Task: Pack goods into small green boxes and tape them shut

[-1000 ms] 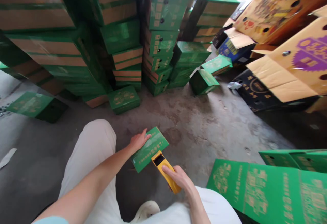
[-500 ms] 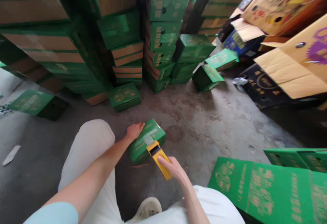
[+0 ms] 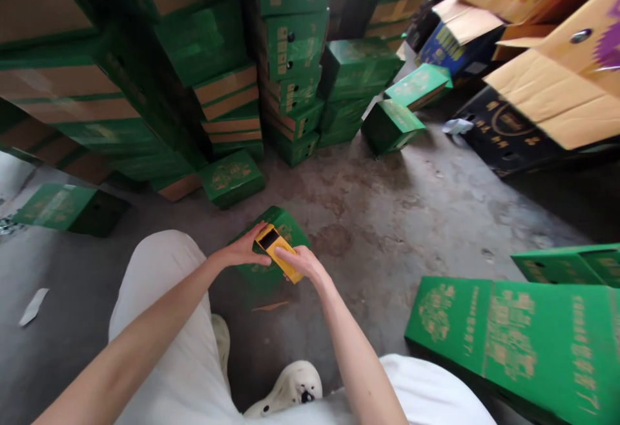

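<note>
A yellow hand-held device [image 3: 287, 258] with a dark panel near its front end is gripped in my right hand [image 3: 304, 262], thumb along its top. My left hand [image 3: 245, 248] is at the device's front end, thumb and fingers spread apart; I cannot tell whether the fingertips touch it. Beneath both hands a small green carton [image 3: 285, 223] with gold print sits on the floor between my feet and the stacks. The hands and device cover part of its top, and its near side is blurred.
Stacked green cartons [image 3: 298, 41] rise ahead. Single cartons lie on the floor, one [image 3: 232, 178] just beyond mine. A large green carton [image 3: 508, 334] is at right. Open black and tan boxes [image 3: 508, 121] stand at far right. A brown scrap [image 3: 270, 307] lies near my shoe [image 3: 290, 389].
My left hand has left the carton's side and moved to the device's front end. The device has lifted up and left, off the carton's tape. The carton now lies turned differently.
</note>
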`<state>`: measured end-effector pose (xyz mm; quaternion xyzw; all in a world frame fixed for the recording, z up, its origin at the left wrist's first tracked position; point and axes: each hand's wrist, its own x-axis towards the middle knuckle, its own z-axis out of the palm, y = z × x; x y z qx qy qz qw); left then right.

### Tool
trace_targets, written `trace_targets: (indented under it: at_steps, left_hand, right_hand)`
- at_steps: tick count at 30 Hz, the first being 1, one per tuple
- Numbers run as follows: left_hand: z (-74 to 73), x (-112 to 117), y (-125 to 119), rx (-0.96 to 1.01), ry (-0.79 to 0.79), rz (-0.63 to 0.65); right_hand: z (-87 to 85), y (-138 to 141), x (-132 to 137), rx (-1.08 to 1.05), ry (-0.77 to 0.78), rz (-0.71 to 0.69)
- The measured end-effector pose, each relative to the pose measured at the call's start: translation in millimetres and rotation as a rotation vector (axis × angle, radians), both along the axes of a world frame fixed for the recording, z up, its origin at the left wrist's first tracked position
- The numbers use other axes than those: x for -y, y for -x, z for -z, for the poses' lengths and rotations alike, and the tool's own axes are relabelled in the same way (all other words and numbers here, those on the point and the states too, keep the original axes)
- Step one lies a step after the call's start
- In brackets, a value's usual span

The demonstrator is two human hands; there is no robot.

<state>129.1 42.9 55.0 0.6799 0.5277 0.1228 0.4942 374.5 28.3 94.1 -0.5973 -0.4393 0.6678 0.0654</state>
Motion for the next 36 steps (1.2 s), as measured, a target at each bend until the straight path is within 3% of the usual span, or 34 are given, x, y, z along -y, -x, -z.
trace_targets:
  at_steps: [3, 6, 10, 13, 17, 19, 23, 27, 36]
  left_hand:
    - [3.1, 5.9, 2.0, -0.150, -0.026, 0.176]
    - [-1.9, 10.0, -5.5, -0.264, 0.006, 0.175]
    - [-12.5, 12.5, -10.3, -0.277, 0.067, 0.180]
    - [-14.3, 10.5, -5.4, -0.253, 0.079, 0.169]
    - [-11.1, 6.5, 1.9, -0.234, 0.103, 0.165]
    - [-9.9, 6.0, 3.3, -0.224, 0.104, 0.179]
    - [-5.4, 7.6, 4.6, -0.233, 0.093, 0.194]
    - [5.0, 10.2, 6.6, -0.228, 0.059, 0.188]
    - [8.9, 8.5, 8.6, -0.214, 0.018, 0.164]
  right_hand:
    - [3.1, -17.9, 15.5, -0.062, 0.014, -0.014]
    - [0.0, -23.2, 25.0, -0.073, 0.004, -0.013]
    - [-9.3, -28.6, 37.3, -0.034, -0.039, -0.002]
    - [-8.9, -57.7, 62.9, 0.017, -0.031, -0.036]
    - [1.9, -110.4, 106.0, 0.109, 0.044, -0.030]
    - [8.2, -123.8, 117.8, 0.109, 0.090, -0.019]
    - [21.8, -120.1, 119.2, 0.062, 0.130, 0.001]
    - [32.7, -109.2, 111.2, 0.160, 0.126, -0.015]
    - [36.4, -89.2, 91.6, 0.262, 0.078, -0.011]
